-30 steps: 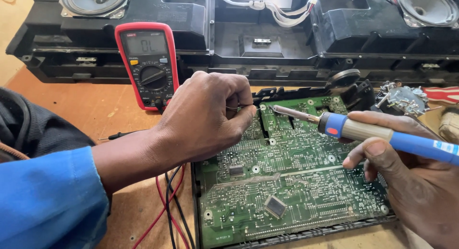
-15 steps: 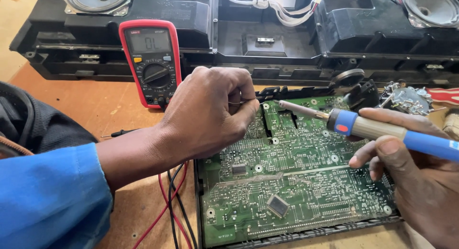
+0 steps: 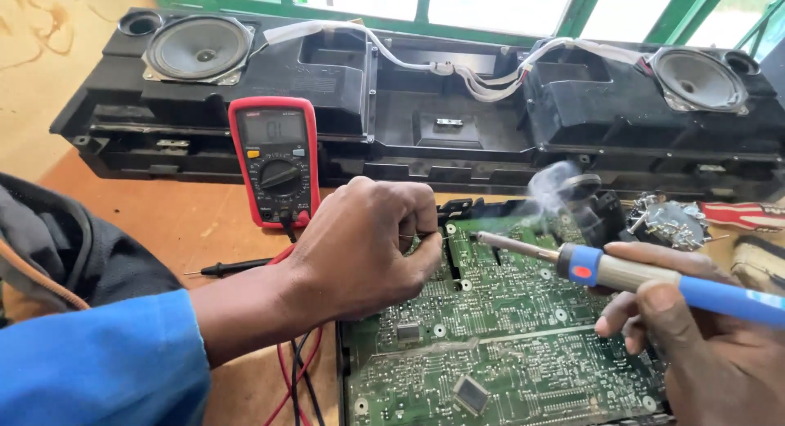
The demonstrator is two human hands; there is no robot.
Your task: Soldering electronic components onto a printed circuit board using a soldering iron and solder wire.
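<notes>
Near edge: green circuit board [image 3: 507, 344] lies flat on the table [image 3: 196, 221], solder side up, with a small square chip at its lower part. Left hand [image 3: 368, 246], blue sleeve, rests on the board's upper left corner, fingers curled shut, pinching something thin at the board edge; too small to tell what. Right hand [image 3: 711, 344] has its grip closed around the blue handle of a soldering iron [image 3: 621, 272], tip pointing left and sitting just above the board's top edge, near the left fingertips. Wisp of smoke rises above the tip. Red and black leads [image 3: 294, 377] run down beside the board's left edge; a black probe [image 3: 233, 268] lies on the table left of the hand. Table is orange-brown wood, scuffed. Further back: red multimeter [image 3: 274, 160] leaning against a long black plastic housing [image 3: 458, 123] with a speaker [image 3: 196, 48] at each end and white wires across the middle. Loose metal parts to the right of the board. Behind it all, a green window frame [image 3: 425, 9], bright daylight outside.
</notes>
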